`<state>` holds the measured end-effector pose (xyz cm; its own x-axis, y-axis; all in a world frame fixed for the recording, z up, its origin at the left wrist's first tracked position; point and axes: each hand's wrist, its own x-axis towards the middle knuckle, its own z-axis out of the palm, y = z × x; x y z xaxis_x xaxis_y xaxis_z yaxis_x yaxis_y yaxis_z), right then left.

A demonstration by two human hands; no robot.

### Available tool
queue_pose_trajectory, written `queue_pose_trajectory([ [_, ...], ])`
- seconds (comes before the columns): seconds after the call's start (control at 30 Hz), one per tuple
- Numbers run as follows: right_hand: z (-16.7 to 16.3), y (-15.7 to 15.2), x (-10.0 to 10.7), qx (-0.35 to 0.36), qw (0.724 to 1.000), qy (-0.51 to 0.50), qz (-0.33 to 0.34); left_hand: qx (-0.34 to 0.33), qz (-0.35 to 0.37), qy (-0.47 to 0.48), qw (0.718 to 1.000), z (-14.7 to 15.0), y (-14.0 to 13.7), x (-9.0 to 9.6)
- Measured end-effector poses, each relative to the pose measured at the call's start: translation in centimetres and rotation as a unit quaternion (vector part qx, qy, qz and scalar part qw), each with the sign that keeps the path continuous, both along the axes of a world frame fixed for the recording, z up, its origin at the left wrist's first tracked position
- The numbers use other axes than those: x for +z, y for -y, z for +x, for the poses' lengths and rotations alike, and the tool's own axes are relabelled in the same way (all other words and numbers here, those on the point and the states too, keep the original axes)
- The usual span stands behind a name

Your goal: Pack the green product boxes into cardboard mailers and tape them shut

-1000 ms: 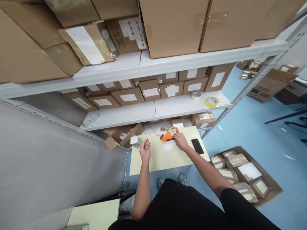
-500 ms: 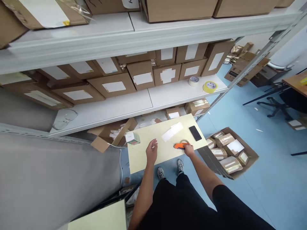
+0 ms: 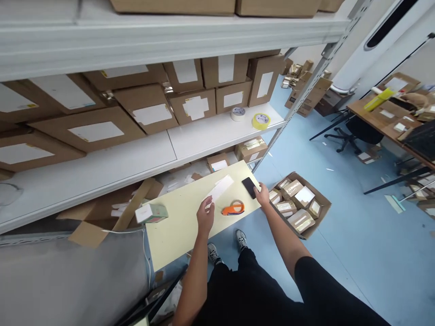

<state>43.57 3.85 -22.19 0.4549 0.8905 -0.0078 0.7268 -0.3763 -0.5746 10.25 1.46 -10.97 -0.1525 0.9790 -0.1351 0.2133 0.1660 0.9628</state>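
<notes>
A black smartphone (image 3: pixel 249 186) lies at the right end of the pale yellow tabletop (image 3: pixel 176 231). My right hand (image 3: pixel 262 195) grips its near right edge, fingers closed. My left hand (image 3: pixel 205 217) hovers at the lower end of a white paper strip (image 3: pixel 221 186), thumb and fingers loosely curled and apart; whether they touch the strip I cannot tell. Between my hands rests an orange tape dispenser (image 3: pixel 231 208) with a roll in it, untouched. A small white and green box (image 3: pixel 151 213) sits at the left end of the tabletop.
A large carton (image 3: pixel 325 206) of small packed parcels stands on the floor to the right. Ahead, a metal shelf (image 3: pixel 136 158) carries labelled boxes, white tape (image 3: pixel 238 113) and yellow tape (image 3: pixel 261 120). An open carton (image 3: pixel 91 226) lies at left, beside a white cable (image 3: pixel 147 258).
My right hand has let go of the tape dispenser and moved right onto the smartphone. My left hand is now at the paper strip's lower end. The view has turned right.
</notes>
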Motion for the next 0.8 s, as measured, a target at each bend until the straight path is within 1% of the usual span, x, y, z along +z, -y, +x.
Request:
queue_pose_trajectory([
  [0.1, 2.2, -2.5, -2.4, -0.018, 0.994, 0.004, -0.107, 0.018, -0.013, -0.011, 1.000, 2.4, -0.5, -1.2],
  [0.17, 3.1, -3.7, -4.0, -0.006, 0.988, 0.017, -0.152, 0.025, -0.013, -0.018, 0.999, 3.9, -0.8, -1.9],
  [0.37, 4.2, -5.6, -8.0, 0.057, 0.976, 0.048, -0.203, 0.032, -0.014, -0.044, 0.998, 7.5, -1.5, -3.1],
  [0.47, 4.3, -5.9, -9.3, 0.076, 0.976, 0.048, -0.200, 0.036, -0.019, -0.055, 0.998, 9.0, -1.6, -3.5],
  [0.57, 4.3, -5.8, -9.8, 0.086, 0.982, 0.031, -0.162, 0.034, -0.026, -0.058, 0.997, 10.3, -1.6, -3.5],
  [0.63, 4.4, -5.7, -9.7, 0.076, 0.987, 0.022, -0.137, 0.030, -0.027, -0.060, 0.997, 10.9, -1.6, -3.3],
  [0.7, 4.6, -5.5, -9.0, 0.052, 0.992, 0.012, -0.117, 0.027, -0.022, -0.063, 0.997, 11.1, -1.6, -2.9],
  [0.8, 5.0, -5.3, -7.1, 0.034, 0.996, -0.018, -0.081, 0.032, -0.010, -0.066, 0.997, 11.0, -1.6, -2.1],
])
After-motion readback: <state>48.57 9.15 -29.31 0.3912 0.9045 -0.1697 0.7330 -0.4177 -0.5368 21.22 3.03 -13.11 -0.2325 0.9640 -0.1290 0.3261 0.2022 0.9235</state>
